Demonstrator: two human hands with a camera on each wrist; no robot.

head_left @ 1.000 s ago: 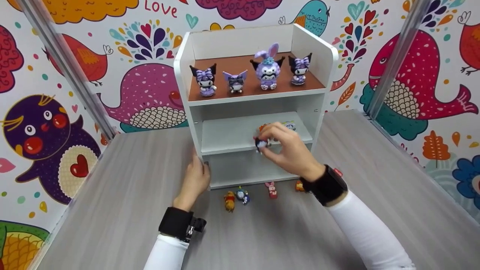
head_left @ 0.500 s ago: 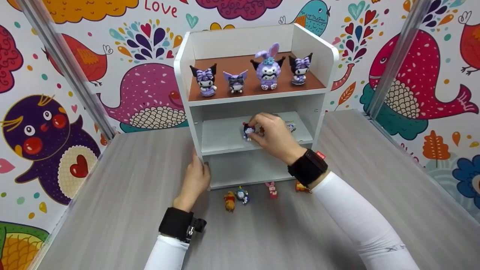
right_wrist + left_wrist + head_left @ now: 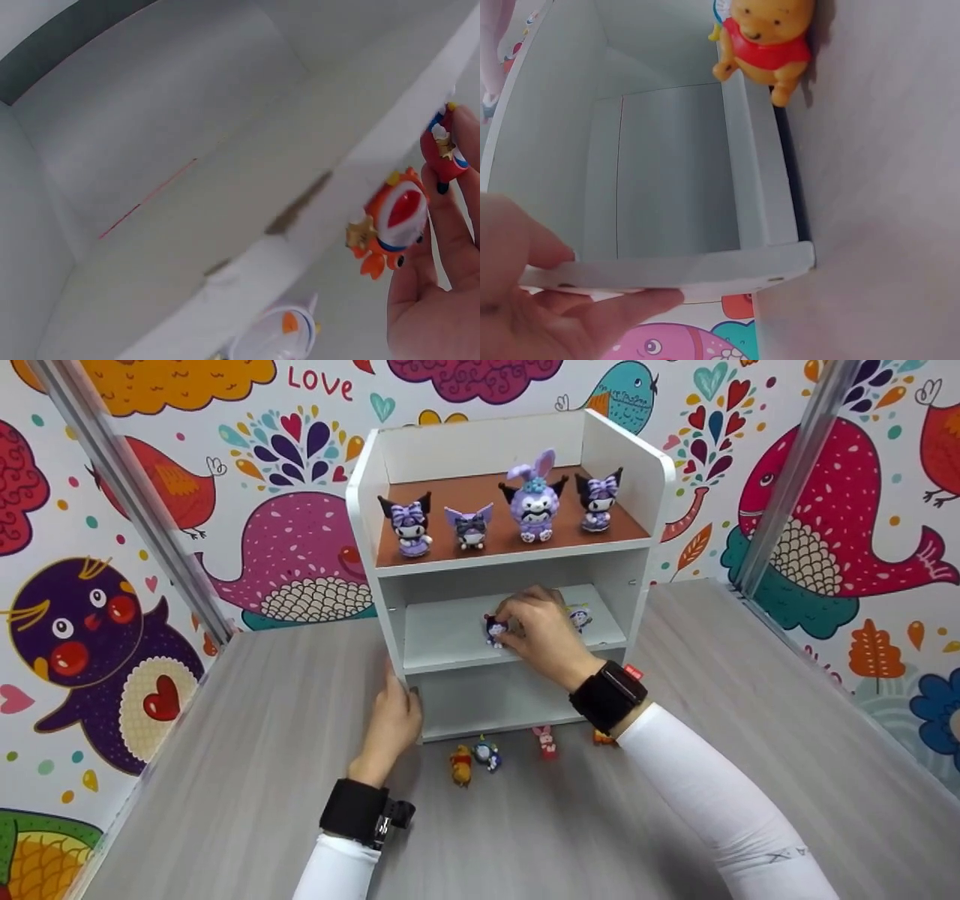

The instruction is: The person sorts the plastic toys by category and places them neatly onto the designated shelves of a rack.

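"What's the right hand doing?"

"It's pinching a small toy at the middle board, just behind its front edge, near the centre. I can't tell whether the toy's feet are touching the board."

"Anything beside it?"

"An orange toy is showing just beside it in the right wrist view, and a white toy is resting near the board's right end."

"And the left hand?"

"It's gripping the white shelf by its left side panel, thumb inside, fingers outside."

"Up top?"

"Four purple toys are standing along the front edge of the brown top board."

"The tabletop?"

"It's showing grey wood grain. A yellow bear and a blue toy are lying near the shelf's front left corner, a pink rabbit is resting right of centre, and a yellow-orange toy is peeking out near the right corner."

"The room?"

"Walls with cartoon birds and whales are surrounding the back and sides, and metal posts are running up the corners."
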